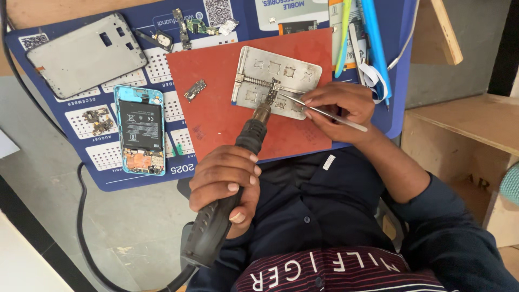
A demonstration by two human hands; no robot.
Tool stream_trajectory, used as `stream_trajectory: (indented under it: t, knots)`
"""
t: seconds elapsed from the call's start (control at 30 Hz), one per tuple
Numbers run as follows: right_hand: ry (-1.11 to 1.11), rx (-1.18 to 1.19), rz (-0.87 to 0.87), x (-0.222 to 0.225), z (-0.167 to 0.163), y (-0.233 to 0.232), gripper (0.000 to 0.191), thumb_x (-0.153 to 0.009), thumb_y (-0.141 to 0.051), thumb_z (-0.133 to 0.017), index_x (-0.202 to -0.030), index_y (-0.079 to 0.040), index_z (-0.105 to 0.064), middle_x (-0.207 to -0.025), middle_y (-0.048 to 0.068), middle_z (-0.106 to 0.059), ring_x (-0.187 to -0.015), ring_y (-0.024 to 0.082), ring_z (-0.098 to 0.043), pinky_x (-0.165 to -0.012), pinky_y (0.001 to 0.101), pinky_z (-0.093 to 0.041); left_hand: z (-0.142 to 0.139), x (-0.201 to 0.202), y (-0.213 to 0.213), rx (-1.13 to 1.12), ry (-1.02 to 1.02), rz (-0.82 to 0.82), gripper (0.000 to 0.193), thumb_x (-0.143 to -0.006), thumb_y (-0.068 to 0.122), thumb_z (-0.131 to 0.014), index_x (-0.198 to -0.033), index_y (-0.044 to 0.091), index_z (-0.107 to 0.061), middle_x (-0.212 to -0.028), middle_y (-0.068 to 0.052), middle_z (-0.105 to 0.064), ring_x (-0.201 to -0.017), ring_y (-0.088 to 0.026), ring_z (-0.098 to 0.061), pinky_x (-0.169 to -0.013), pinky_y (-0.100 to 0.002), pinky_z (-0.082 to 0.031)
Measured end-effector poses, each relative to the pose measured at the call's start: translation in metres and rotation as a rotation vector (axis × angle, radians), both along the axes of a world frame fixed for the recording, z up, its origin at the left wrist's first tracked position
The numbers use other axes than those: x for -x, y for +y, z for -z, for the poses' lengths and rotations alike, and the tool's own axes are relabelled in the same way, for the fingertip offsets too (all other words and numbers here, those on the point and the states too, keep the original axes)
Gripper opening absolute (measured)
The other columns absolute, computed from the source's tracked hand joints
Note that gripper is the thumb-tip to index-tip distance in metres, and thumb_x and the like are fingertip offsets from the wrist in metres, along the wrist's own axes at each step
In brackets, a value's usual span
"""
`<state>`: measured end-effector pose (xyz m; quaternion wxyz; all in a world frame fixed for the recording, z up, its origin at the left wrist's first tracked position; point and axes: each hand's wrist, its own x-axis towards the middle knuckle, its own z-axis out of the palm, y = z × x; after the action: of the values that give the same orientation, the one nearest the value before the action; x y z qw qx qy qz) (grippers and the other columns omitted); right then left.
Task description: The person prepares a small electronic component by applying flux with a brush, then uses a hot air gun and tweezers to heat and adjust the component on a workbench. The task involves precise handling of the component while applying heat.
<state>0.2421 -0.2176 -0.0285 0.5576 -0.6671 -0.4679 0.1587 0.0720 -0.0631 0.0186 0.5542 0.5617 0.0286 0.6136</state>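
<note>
The head view looks straight down at a work table. Far to the left of the fingers lies a grey phone frame (86,54), and just below it an open blue phone (140,130) with its black battery showing.

The left hand (227,184) has its fingers wrapped tight around the black handle of a hot air tool (227,200). The tool's metal tip sits just past the fingertips and points at a small board (272,92). That board is clamped on a silver metal plate (275,81).

The right hand (338,105) pinches thin tweezers (319,111), fingers pressed together on them. The tweezer tips touch the small board, right beside the hot tip.

The hot tip is very near the right fingers, so they could get burned. Too much heat in one spot could hurt the small board. A shaky pinch could flick a tiny part away. The black cord (86,232) hangs below the left hand and could catch.

The plate rests on a red mat (216,108), which lies on a blue mat (108,173) printed with a calendar. Right of the fingers stand wooden boxes (459,124). The floor looks grey and worn.
</note>
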Motion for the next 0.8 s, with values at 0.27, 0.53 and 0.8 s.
stream_trajectory:
  t: [0.27,0.53,0.8]
  knots:
    - [-0.041,0.013,-0.003,-0.0007,0.0017,0.0001,0.019,-0.086,0.004,-0.086,-0.099,0.000,-0.072,-0.100,0.015,-0.076,-0.083,0.020,-0.075,-0.068,0.0278,-0.057,0.0001,-0.0002,-0.0026,-0.003,0.019,0.007,0.039,-0.100,0.040,-0.064,-0.094,0.006,-0.046,-0.061,-0.005,-0.057,-0.049,-0.020,-0.064,-0.050,-0.038,-0.061]
    - [-0.009,0.048,-0.015,-0.0002,0.0001,0.0007,0.018,-0.084,0.004,-0.086,-0.095,-0.002,-0.073,-0.099,0.013,-0.077,-0.063,0.013,-0.063,-0.055,0.0256,-0.045,0.0003,-0.0005,-0.0030,-0.008,0.029,0.009,0.039,-0.101,0.041,-0.063,-0.094,0.006,-0.045,-0.062,-0.005,-0.057,-0.049,-0.020,-0.063,-0.051,-0.038,-0.061]
    - [-0.021,0.057,-0.025,-0.0008,0.0035,0.0014,0.017,-0.084,0.003,-0.085,-0.097,-0.002,-0.074,-0.101,0.013,-0.077,-0.059,0.011,-0.061,-0.054,0.0247,-0.046,0.0028,-0.0017,-0.0015,-0.038,0.013,0.006,0.038,-0.102,0.039,-0.062,-0.094,0.006,-0.045,-0.062,-0.005,-0.056,-0.048,-0.019,-0.062,-0.049,-0.037,-0.060]
